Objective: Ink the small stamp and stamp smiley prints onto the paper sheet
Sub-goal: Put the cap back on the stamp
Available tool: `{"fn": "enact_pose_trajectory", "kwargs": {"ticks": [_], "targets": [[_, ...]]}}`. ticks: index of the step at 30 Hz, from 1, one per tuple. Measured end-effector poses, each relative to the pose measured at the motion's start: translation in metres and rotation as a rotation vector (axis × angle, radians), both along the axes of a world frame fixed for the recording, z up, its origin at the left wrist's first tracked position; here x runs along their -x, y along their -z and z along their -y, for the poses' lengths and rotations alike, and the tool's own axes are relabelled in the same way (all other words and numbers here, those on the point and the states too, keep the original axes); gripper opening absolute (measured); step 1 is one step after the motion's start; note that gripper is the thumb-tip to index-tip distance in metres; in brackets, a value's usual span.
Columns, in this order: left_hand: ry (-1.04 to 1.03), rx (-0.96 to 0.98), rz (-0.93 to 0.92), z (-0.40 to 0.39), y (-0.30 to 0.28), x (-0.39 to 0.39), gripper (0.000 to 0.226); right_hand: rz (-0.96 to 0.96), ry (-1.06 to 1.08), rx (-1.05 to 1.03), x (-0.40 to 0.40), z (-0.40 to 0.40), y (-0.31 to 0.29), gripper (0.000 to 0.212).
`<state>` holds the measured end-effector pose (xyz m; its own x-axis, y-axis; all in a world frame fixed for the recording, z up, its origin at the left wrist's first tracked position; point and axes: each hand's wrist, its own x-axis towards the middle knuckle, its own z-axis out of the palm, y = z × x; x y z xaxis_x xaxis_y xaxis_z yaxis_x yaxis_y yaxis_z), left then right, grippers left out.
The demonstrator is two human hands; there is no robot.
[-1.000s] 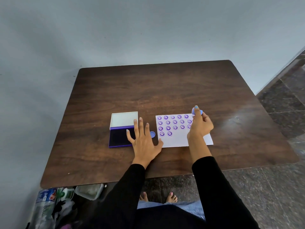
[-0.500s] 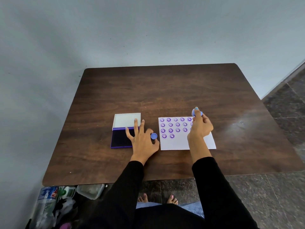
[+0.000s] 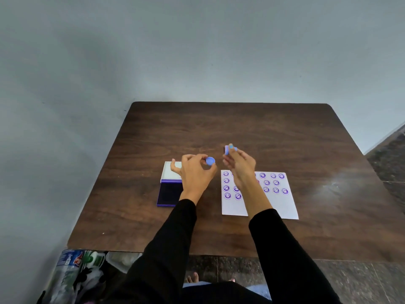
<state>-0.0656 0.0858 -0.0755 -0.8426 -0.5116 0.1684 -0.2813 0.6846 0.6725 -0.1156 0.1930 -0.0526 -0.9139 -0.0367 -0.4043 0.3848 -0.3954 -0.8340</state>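
My right hand (image 3: 240,164) is raised above the table and pinches the small blue stamp (image 3: 228,149) at its fingertips, past the paper's far edge. My left hand (image 3: 194,173) is also lifted and holds a small round blue cap (image 3: 210,160) between thumb and fingers. The cap and the stamp are a short gap apart. The white paper sheet (image 3: 269,205) lies flat at centre right with several purple smiley prints in rows; my right forearm hides some of them. The open purple ink pad (image 3: 169,193) lies left of the paper, its white lid (image 3: 168,170) folded back.
The dark wooden table (image 3: 219,128) stands against a grey wall. Plastic bottles and a bag (image 3: 74,273) sit on the floor under its near left corner. Dark stone floor (image 3: 372,279) runs to the right and in front.
Both hands rose off the table. The left picked the blue cap up from beside the paper; the right lifted the stamp off the sheet and moved it left toward the cap.
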Motion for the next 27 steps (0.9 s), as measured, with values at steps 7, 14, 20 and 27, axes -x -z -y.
{"fn": "enact_pose_trajectory", "kwargs": {"ticks": [7, 14, 20, 27], "targets": [[-0.055, 0.018, -0.043, 0.012, -0.002, 0.004, 0.023, -0.027, -0.21, -0.007, -0.004, 0.028, 0.006, 0.007], [-0.032, -0.187, -0.097, 0.017, 0.0, -0.003, 0.027, 0.02, -0.245, 0.034, -0.003, 0.036, 0.013, 0.018], [-0.037, -0.34, -0.136, 0.021, -0.002, -0.007, 0.029, 0.059, -0.328, 0.036, 0.0, 0.037, 0.015, 0.024], [0.004, -0.444, -0.201, 0.024, -0.005, -0.01, 0.033, 0.043, -0.326, 0.08, 0.0, 0.037, 0.01, 0.012]]}}
